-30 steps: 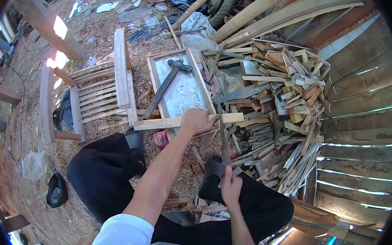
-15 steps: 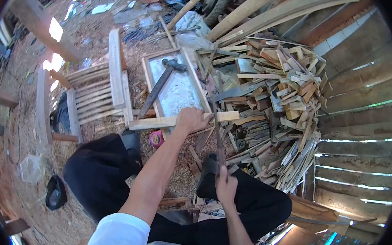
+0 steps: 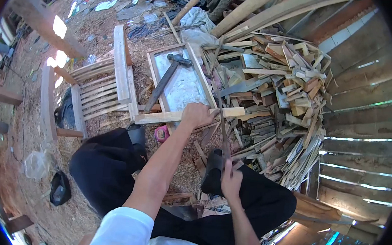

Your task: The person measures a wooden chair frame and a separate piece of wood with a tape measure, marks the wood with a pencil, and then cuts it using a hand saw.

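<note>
My left hand is closed over a pale wooden strip that lies across the near end of a framed panel. In my right hand is the handle of a long, thin saw, whose blade crosses the strip just right of my left hand. A hammer with a dark handle rests on the panel. Beside the near left corner of the frame sits a pink tape measure.
A large heap of wood offcuts fills the right side by a plank wall. Slatted wooden furniture stands at left. A dark bag and a clear plastic bag lie on the ground.
The whole view has shifted slightly, so most things appear a little further right. Both hands keep their holds, and the saw still crosses the strip.
</note>
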Demonstrator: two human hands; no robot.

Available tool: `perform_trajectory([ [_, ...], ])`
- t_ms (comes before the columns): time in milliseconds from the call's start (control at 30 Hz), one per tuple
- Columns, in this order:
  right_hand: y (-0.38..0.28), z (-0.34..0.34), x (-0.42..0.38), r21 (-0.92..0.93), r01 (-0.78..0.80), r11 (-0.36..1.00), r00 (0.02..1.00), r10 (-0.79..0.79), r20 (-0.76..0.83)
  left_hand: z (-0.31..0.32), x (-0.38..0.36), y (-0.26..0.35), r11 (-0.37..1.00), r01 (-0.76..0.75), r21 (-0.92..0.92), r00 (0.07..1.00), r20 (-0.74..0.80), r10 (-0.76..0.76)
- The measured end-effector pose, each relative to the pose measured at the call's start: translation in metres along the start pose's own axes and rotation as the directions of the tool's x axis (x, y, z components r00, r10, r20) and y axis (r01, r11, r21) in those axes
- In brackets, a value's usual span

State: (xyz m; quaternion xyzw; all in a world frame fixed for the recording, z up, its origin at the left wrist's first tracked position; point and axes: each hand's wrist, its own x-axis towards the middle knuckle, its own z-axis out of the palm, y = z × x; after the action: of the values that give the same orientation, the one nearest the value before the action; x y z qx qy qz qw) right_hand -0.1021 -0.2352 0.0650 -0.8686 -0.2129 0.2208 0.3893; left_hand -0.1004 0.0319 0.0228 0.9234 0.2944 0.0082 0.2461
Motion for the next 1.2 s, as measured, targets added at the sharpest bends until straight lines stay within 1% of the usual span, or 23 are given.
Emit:
perform_trajectory([
  [33,0.008,-0.005,-0.014,0.007,-0.055,0.998,0.998,0.055,0.008,0.002,0.001,-0.001,1.0,0.016,-0.011,1.0,-0.006,-0.016],
  [67,0.006,-0.005,-0.015,0.0,-0.056,0.998,0.998,0.056,0.018,0.002,0.001,-0.002,1.0,0.009,-0.003,1.0,-0.002,-0.009],
  [133,-0.002,-0.001,-0.015,0.02,-0.146,0.989,0.989,0.146,0.004,0.003,-0.004,0.0,1.0,-0.012,0.008,1.0,0.018,0.012],
  [167,-0.008,0.009,0.003,0.013,-0.069,0.998,0.996,0.069,-0.063,0.0,-0.004,0.002,1.0,0.0,0.01,1.0,0.024,0.0],
  [200,-0.019,0.016,0.024,0.011,-0.029,1.0,0.998,0.029,-0.054,-0.002,-0.004,0.003,1.0,0.013,0.013,1.0,0.027,-0.013],
  [233,-0.028,0.021,0.044,0.012,0.019,1.0,0.999,-0.018,-0.045,0.0,-0.005,0.001,0.999,-0.024,-0.034,0.999,-0.032,0.023],
  [267,-0.03,0.025,0.057,0.02,0.022,1.0,0.998,-0.021,-0.054,0.0,-0.004,0.001,0.999,-0.033,-0.027,0.999,-0.037,0.032],
  [333,-0.034,0.03,0.071,-0.082,0.024,0.996,0.998,-0.028,-0.05,-0.004,-0.001,0.001,1.0,-0.016,-0.011,1.0,0.007,0.017],
  [367,-0.032,0.024,0.063,-0.042,0.035,0.998,0.999,-0.036,-0.011,-0.003,-0.001,0.002,1.0,-0.023,-0.01,1.0,0.009,0.023],
  [433,-0.031,0.012,0.027,-0.026,0.088,0.996,0.994,-0.09,-0.057,-0.008,-0.004,0.003,1.0,-0.021,0.001,1.0,0.004,0.021],
  [467,-0.005,0.012,0.009,-0.051,0.087,0.995,0.993,-0.09,-0.072,-0.007,-0.002,0.002,1.0,-0.012,-0.008,1.0,-0.005,0.012],
  [500,0.007,0.004,-0.012,-0.036,0.02,0.999,0.999,-0.021,-0.033,-0.005,-0.002,0.002,1.0,-0.008,0.007,1.0,0.011,0.008],
  [533,0.012,0.002,-0.019,-0.044,0.029,0.999,0.999,-0.03,-0.021,-0.004,-0.002,0.001,1.0,-0.009,0.028,1.0,0.028,0.008],
  [600,0.017,0.0,-0.033,0.011,-0.12,0.993,0.993,0.12,-0.013,-0.002,-0.002,-0.001,1.0,0.004,0.01,1.0,0.013,-0.004],
  [700,-0.024,0.011,0.012,-0.073,0.013,0.997,0.996,-0.02,-0.091,0.002,-0.01,0.003,1.0,-0.016,-0.022,1.0,-0.016,0.016],
  [767,-0.05,0.022,0.048,-0.053,0.004,0.999,0.997,-0.007,-0.072,-0.004,-0.006,0.002,0.999,-0.022,-0.031,0.998,-0.053,0.02],
  [833,-0.054,0.026,0.059,-0.054,0.044,0.998,0.997,-0.048,-0.068,-0.005,-0.004,0.0,1.0,-0.008,-0.001,1.0,0.016,0.008],
  [900,-0.054,0.027,0.057,-0.075,0.101,0.992,0.99,-0.108,-0.094,-0.005,-0.002,-0.002,1.0,0.01,-0.01,1.0,0.011,-0.01],
  [967,-0.03,0.016,0.025,0.038,0.038,0.999,0.997,-0.036,-0.064,0.003,-0.001,-0.004,1.0,0.02,-0.011,1.0,0.0,-0.02],
  [1033,0.012,0.003,-0.016,0.012,-0.046,0.999,0.999,0.046,-0.024,-0.004,-0.003,-0.001,1.0,0.023,-0.01,0.999,0.025,-0.023],
  [1100,0.018,0.0,-0.023,-0.028,-0.062,0.998,0.998,0.061,-0.029,-0.004,-0.004,0.001,1.0,0.021,-0.003,0.998,0.061,-0.021],
  [1167,0.016,0.006,-0.02,-0.021,-0.097,0.995,0.994,0.096,-0.049,-0.001,-0.006,0.001,0.999,0.015,-0.052,1.0,-0.01,-0.015],
  [1200,0.005,0.011,-0.006,-0.035,-0.067,0.997,0.995,0.065,-0.073,0.001,-0.009,0.0,0.999,0.009,-0.043,1.0,0.0,-0.009],
])
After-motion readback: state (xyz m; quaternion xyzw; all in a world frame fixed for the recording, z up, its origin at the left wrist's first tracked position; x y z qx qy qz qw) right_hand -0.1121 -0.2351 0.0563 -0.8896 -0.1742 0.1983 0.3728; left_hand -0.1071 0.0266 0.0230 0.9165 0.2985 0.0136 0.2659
